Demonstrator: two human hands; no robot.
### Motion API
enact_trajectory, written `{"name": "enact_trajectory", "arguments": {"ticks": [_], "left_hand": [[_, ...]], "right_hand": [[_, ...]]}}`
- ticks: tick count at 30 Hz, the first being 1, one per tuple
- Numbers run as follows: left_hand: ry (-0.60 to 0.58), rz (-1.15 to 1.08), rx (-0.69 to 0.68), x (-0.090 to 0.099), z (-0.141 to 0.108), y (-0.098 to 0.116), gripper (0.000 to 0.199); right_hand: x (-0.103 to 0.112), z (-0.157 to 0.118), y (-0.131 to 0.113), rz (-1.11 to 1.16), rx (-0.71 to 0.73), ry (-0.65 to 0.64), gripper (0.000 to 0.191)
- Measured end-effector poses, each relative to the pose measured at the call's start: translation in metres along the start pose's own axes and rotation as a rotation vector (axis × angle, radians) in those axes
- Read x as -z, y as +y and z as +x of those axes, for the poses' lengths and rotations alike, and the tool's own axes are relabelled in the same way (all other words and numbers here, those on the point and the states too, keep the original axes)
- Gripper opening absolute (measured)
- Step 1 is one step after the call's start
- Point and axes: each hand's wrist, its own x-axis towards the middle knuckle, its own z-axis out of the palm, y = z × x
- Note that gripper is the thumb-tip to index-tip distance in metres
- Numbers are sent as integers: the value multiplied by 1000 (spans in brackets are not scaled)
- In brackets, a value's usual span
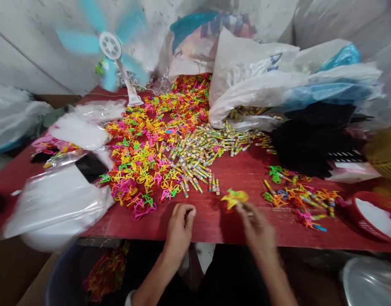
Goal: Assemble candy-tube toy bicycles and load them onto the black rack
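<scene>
In the head-worn view, I stand watching a person at the near edge of a red table (243,170). The right hand (259,229) pinches a yellow plastic piece (236,197) by its near side, just above the tabletop; motion blur means I cannot tell its exact shape. The left hand (180,227) is narrow, fingers curled towards the thumb, and I cannot tell whether anything lies inside. Beyond it spreads a heap of thin, loopy plastic pieces (138,159) in yellow, pink, orange and green, touching a pile of small printed tubes (197,148). A looser mixed cluster (305,196) lies to the right of the right hand. The yellow plastic piece looks very light, springy rather than soft, probably smooth, and likely to tangle with others like it; its thin parts might bend or snap if squeezed hard. Its outer edge seems the safest hold, between thumb and fingertip.
</scene>
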Motion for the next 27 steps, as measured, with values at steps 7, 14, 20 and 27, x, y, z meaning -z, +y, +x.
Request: {"name": "enact_trajectory", "arguments": {"ticks": [7,14,20,27], "left_hand": [[206,249,-179,16,14,-19,21],[476,699,-226,86,13,-54,19],[428,779,-189,103,-7,-74,22],[418,581,-156,97,-10,-73,20]], "right_hand": [[20,48,15,-381,358,119,33],[-36,63,15,-471,645,-327,31],[-45,60,20,-423,637,-288,31],[-55,68,10,-480,530,-245,31]]}}
